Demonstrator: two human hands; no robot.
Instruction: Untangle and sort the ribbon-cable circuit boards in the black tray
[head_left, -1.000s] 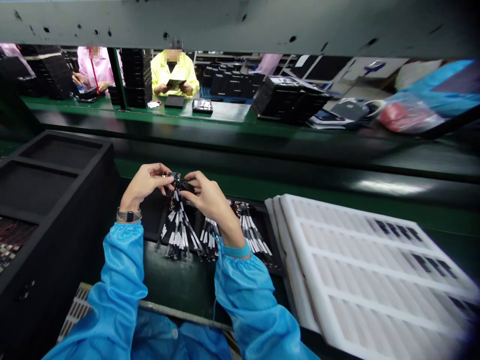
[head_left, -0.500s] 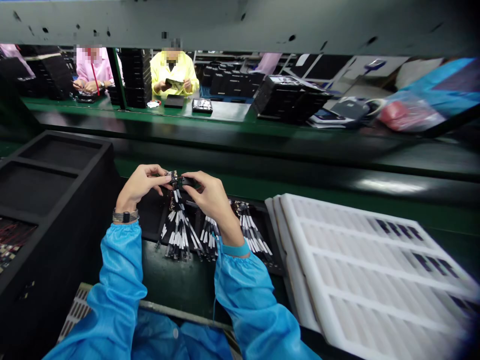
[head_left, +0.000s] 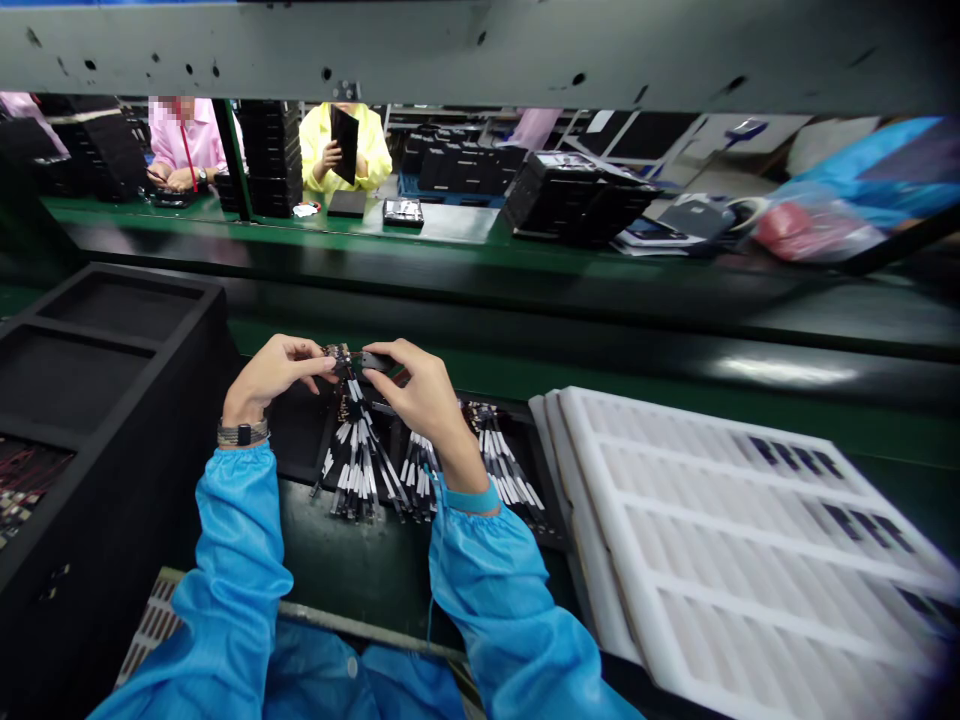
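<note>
My left hand [head_left: 274,378] pinches a small circuit board [head_left: 340,354] between thumb and fingers, above the bench. Beside it, my right hand [head_left: 421,395] grips a small dark oblong part [head_left: 376,361], its end close to the board. Whether the two are joined I cannot make out. Strips hang just below the board and merge with a bunch of black-and-white flex cables [head_left: 361,480] lying fanned out on a black tray [head_left: 296,440]. More flex cable bunches [head_left: 510,475] lie to the right, partly hidden by my right forearm.
White slotted trays [head_left: 720,530] are stacked at the right, the top one holding several dark pieces. A tall black foam box [head_left: 112,400] with compartments stands left. Across the green bench, a co-worker in yellow [head_left: 371,145] holds a dark panel; another wears pink [head_left: 202,140].
My left hand has shifted slightly left and down with the circuit board. My right hand stays nearly in place. The co-worker in yellow has raised a dark panel upright.
</note>
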